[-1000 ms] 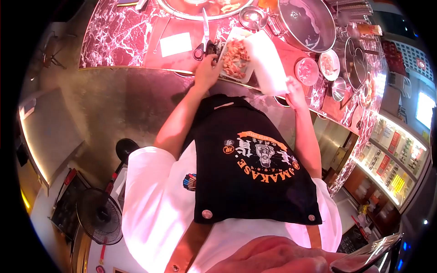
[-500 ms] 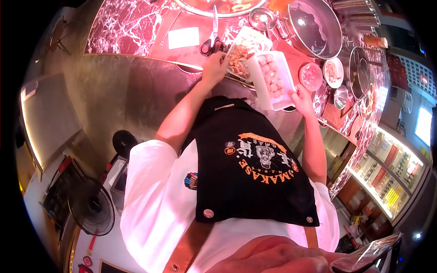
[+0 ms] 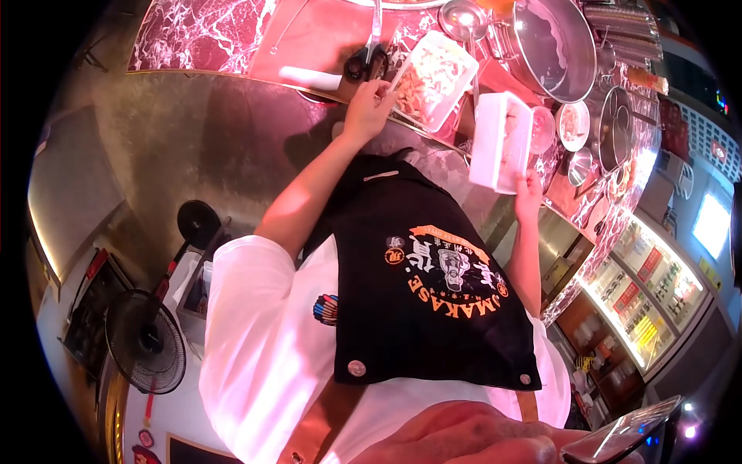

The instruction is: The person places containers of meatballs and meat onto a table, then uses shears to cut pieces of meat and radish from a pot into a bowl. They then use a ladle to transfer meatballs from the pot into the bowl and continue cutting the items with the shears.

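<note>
My left hand (image 3: 369, 112) grips the near left edge of a white tray (image 3: 461, 54), its fingers closed at the rim. Pale and orange-brown food pieces (image 3: 421, 85) lie in that tray, at the counter's edge. My right hand (image 3: 529, 193) is closed on the near right corner of a second white tray (image 3: 485, 151). This one is held tipped on its side, so its long outer wall shows and most of its contents are hidden. Black-handled scissors (image 3: 365, 63) lie just beyond my left hand.
A metal ladle (image 3: 464, 19) and a large steel pot (image 3: 545, 54) stand at the back. Right of the tipped tray are a bowl of food (image 3: 573, 126), a small metal bowl (image 3: 580, 166) and a round pan (image 3: 612, 127). The marbled counter (image 3: 201, 39) extends left.
The right-hand tray has moved right and tipped over sideways; its round pale balls no longer show clearly. The left-hand tray has shifted slightly right.
</note>
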